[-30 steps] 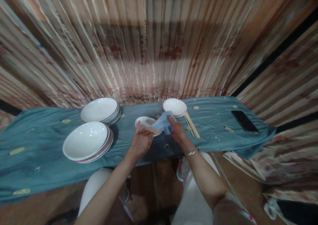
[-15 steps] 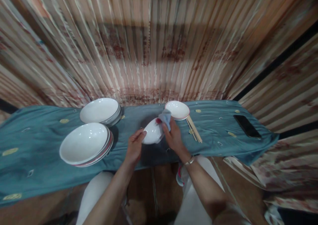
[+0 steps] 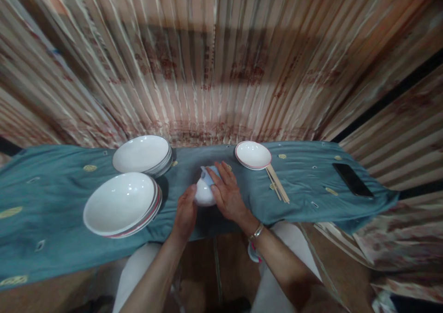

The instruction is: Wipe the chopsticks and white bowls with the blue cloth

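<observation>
A small white bowl (image 3: 205, 196) is held above the cloth-covered table, in front of me. My left hand (image 3: 185, 214) grips its left rim, thumb on top, with the other fingers mostly hidden. A light blue cloth (image 3: 211, 174) lies over the bowl's far side. My right hand (image 3: 228, 194) presses this cloth against the bowl, its fingers laid across it. Part of the bowl is hidden under the cloth and the hand.
To the left stand two stacks: white plates (image 3: 141, 154) behind, larger white bowls (image 3: 119, 202) nearer. A red-rimmed bowl (image 3: 253, 154), wooden chopsticks (image 3: 278, 184) and a black phone (image 3: 352, 179) lie to the right on the teal tablecloth (image 3: 304, 165). A pleated curtain (image 3: 214, 96) hangs behind.
My right hand and the cloth have moved left over the bowl, from its right edge. The bowl has turned and now shows less of its surface. The view has shifted slightly.
</observation>
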`<state>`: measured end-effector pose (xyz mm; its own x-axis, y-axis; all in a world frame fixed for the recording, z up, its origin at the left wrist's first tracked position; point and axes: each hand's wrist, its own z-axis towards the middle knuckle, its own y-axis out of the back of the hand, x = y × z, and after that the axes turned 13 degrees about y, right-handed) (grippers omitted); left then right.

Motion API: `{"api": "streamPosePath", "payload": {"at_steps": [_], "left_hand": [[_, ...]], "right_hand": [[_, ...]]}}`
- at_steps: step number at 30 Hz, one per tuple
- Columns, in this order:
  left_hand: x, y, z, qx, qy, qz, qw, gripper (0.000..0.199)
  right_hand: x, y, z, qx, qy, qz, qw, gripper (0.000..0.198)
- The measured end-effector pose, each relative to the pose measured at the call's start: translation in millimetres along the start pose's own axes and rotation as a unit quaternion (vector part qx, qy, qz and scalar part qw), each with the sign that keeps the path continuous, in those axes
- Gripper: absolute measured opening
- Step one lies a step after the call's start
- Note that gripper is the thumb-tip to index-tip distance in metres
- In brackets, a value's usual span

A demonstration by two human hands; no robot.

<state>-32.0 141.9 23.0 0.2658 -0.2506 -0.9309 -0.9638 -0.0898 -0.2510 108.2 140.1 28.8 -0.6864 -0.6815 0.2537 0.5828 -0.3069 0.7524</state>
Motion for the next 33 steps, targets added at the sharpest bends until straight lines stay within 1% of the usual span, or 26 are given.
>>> {"api": "streamPosePath", "payload": {"at_steps": [2,4,7,9,10,12,15,17,19,21,24,26,30,33], "left_hand": [[1,0,2,-0.003,-0.001,-0.013,1.0,0.026],[1,1,2,-0.007,-0.002,-0.016,1.0,0.026],[-2,5,0,-0.016,0.003,-0.013,1.0,0.026],[-4,6,-1,-0.017,0.01,-0.018,1.0,0.026],[-5,6,-1,-0.015,0.012,-0.022,1.0,0.027],[-5,5,-2,-0.007,0.015,-0.033,0.999,0.028],[-4,4,-3,0.008,0.014,-0.047,0.999,0.03],[-2,3,-3,0.016,0.011,-0.052,0.998,0.031],[1,3,-3,0.027,0.012,-0.059,0.998,0.031],[4,3,-3,0.043,0.017,-0.075,0.996,0.03],[8,2,-2,0.059,0.02,-0.093,0.994,0.027],[8,1,-2,0.063,0.018,-0.093,0.994,0.026],[6,0,-2,0.056,0.01,-0.072,0.996,0.027],[7,3,0,0.044,-0.003,-0.039,0.998,0.027]], "right_hand": [[-11,-3,0,-0.031,-0.044,0.065,0.996,0.048],[-23,-9,-2,-0.062,-0.1,0.148,0.982,0.052],[-39,-20,-4,-0.107,-0.21,0.254,0.938,0.06],[-47,-28,-6,-0.124,-0.269,0.293,0.909,0.064],[-50,-30,-6,-0.13,-0.286,0.304,0.899,0.066],[-52,-33,-6,-0.133,-0.296,0.318,0.891,0.066],[-48,-29,-4,-0.134,-0.293,0.318,0.891,0.065],[-42,-24,-4,-0.138,-0.283,0.308,0.898,0.063],[-35,-18,-3,-0.137,-0.25,0.291,0.913,0.059],[-29,-13,-4,-0.125,-0.205,0.259,0.936,0.056],[-21,-7,-4,-0.097,-0.142,0.185,0.967,0.052],[-16,-3,-4,-0.075,-0.098,0.135,0.983,0.05],[-8,0,-2,-0.033,-0.026,0.045,0.998,0.051],[0,-1,-2,-0.003,-0.001,-0.005,1.0,0.051]]}}
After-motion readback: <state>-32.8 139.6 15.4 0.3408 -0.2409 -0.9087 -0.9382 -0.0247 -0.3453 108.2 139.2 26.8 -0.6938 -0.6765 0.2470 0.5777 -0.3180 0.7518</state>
